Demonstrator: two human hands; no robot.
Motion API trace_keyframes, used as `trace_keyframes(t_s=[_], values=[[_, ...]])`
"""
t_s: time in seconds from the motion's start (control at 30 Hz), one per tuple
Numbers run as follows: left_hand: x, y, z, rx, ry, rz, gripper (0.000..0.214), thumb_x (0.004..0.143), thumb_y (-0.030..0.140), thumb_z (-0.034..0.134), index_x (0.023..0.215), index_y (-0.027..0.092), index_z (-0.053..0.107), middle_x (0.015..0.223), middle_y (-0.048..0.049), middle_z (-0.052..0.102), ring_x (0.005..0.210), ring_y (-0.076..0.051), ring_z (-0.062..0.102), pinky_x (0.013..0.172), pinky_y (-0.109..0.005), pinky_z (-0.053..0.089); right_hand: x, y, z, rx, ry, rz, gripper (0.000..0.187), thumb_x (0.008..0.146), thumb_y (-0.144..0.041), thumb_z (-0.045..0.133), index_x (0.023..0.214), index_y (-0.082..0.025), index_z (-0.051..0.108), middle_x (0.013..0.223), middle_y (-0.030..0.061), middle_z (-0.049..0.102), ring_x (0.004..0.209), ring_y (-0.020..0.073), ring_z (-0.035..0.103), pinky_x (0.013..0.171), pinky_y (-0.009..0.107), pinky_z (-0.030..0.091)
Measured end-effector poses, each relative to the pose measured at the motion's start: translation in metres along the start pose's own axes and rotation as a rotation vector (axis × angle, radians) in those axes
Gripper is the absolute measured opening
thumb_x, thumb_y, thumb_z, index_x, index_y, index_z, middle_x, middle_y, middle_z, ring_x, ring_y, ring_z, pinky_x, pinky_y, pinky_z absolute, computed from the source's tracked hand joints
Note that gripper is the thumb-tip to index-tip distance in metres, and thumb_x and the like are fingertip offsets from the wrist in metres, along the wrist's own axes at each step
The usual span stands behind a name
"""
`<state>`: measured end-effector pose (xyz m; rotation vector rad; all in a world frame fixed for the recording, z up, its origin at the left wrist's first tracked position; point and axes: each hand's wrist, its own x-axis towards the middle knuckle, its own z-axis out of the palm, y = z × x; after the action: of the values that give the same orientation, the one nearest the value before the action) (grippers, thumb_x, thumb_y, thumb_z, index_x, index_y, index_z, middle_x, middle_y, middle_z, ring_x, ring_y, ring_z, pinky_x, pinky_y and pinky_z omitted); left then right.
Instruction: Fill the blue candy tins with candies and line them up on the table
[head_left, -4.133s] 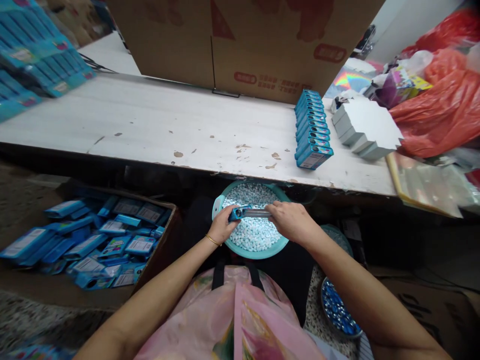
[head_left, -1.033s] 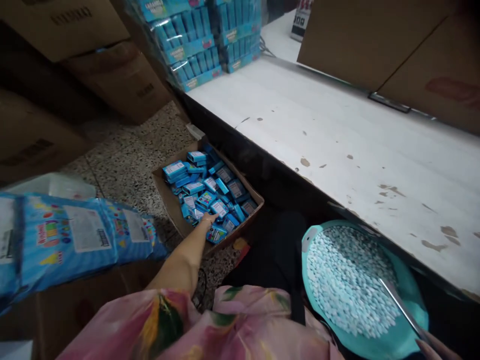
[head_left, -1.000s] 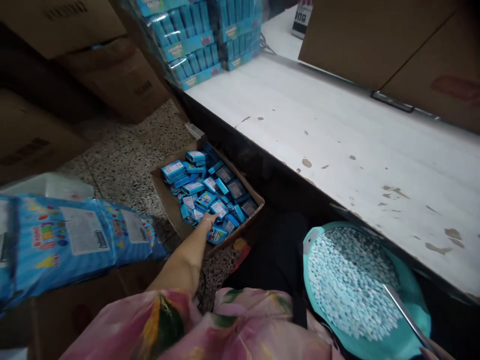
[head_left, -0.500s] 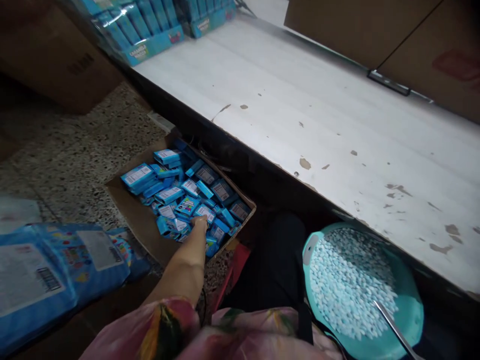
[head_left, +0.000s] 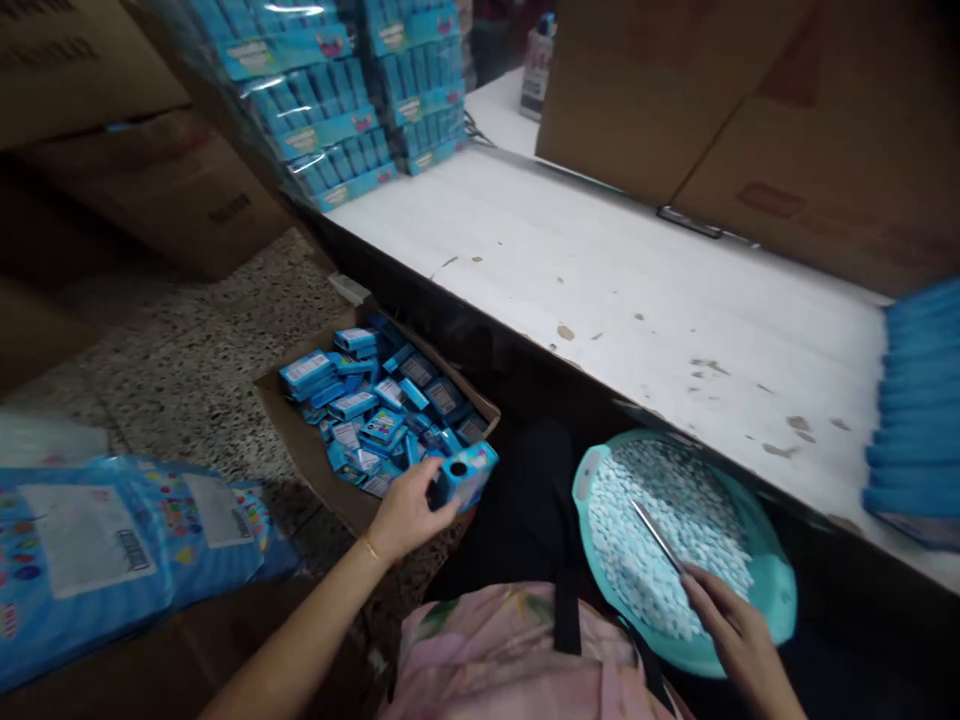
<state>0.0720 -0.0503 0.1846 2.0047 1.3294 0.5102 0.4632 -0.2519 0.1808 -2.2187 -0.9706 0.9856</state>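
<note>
My left hand [head_left: 409, 512] grips a small blue candy box [head_left: 472, 470] between thumb and fingers, just off the near right corner of an open carton [head_left: 300, 445]. Many similar blue boxes [head_left: 382, 425] lie jumbled in that carton. My right hand [head_left: 733, 628] is closed on a slim metal utensil [head_left: 656, 535], which slants over a turquoise basin [head_left: 592, 480]. Pale blue-white candies [head_left: 622, 575] fill much of the basin. I cannot make out the shape of the utensil's far end against the candies.
A worn white table [head_left: 517, 270] runs across the scene above the carton and basin. On it stand wrapped stacks of blue boxes [head_left: 330, 125], a large brown carton [head_left: 637, 100] and a blue row [head_left: 919, 410] at right. Blue printed bags [head_left: 150, 540] lie at left.
My left hand has come up out of the carton, now with a blue box in it. My right hand has come into view, holding the utensil at the basin. The view has tilted up.
</note>
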Motion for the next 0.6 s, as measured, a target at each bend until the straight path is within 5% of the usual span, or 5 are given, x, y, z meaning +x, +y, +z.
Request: trace_keyframes(t_s=[0.13, 0.23, 0.4, 0.5, 0.6], values=[[-0.022, 0.073, 0.033, 0.185, -0.327, 0.254, 0.030, 0.065, 0.038, 0.062, 0.091, 0.026, 0.055, 0.104, -0.0050, 0.054, 0.090, -0.022, 0.053, 0.076, -0.033, 0.044, 0.006, 0.008, -0.004, -0.061, 0.018, -0.119, 0.041, 0.076, -0.050, 0.047, 0.098, -0.018, 0.061, 0.094, 0.0069, 0.065, 0.090, 0.0236, 0.059, 0.081, 0.032, 0.047], [-0.026, 0.101, 0.057, 0.354, -0.363, 0.282, 0.046, 0.065, 0.040, 0.062, 0.107, 0.026, 0.051, 0.122, -0.0079, 0.045, 0.105, -0.027, 0.045, 0.083, -0.039, 0.040, 0.004, 0.033, -0.023, -0.256, 0.068, -0.156, 0.040, 0.083, -0.047, 0.038, 0.103, -0.017, 0.057, 0.100, 0.0080, 0.062, 0.092, 0.0218, 0.057, 0.080, 0.031, 0.045], [-0.020, 0.109, 0.077, 0.532, -0.421, 0.298, 0.089, 0.060, 0.038, 0.064, 0.135, 0.019, 0.022, 0.127, -0.0149, 0.039, 0.115, -0.031, 0.036, 0.093, -0.045, 0.030, -0.002, 0.062, -0.046, -0.767, 0.121, -0.141, 0.027, 0.086, -0.030, 0.038, 0.099, -0.017, 0.057, 0.094, 0.0114, 0.059, 0.088, 0.0228, 0.055, 0.075, 0.033, 0.039], [-0.011, 0.100, 0.080, 0.455, -0.393, 0.277, 0.091, 0.057, 0.043, 0.066, 0.135, 0.018, 0.024, 0.126, -0.0159, 0.040, 0.114, -0.033, 0.037, 0.093, -0.049, 0.030, 0.014, 0.057, -0.030, -0.777, 0.051, -0.117, 0.021, 0.083, -0.023, 0.043, 0.096, -0.015, 0.057, 0.095, 0.0129, 0.059, 0.091, 0.0237, 0.054, 0.079, 0.033, 0.036], [0.001, 0.093, 0.078, 0.145, -0.385, 0.222, 0.086, 0.059, 0.044, 0.064, 0.133, 0.020, 0.028, 0.126, -0.0129, 0.042, 0.115, -0.031, 0.039, 0.096, -0.049, 0.030, 0.039, 0.047, 0.000, -0.673, 0.009, -0.092, 0.024, 0.083, -0.025, 0.044, 0.103, -0.018, 0.054, 0.102, 0.0103, 0.059, 0.095, 0.0217, 0.053, 0.080, 0.030, 0.035]])
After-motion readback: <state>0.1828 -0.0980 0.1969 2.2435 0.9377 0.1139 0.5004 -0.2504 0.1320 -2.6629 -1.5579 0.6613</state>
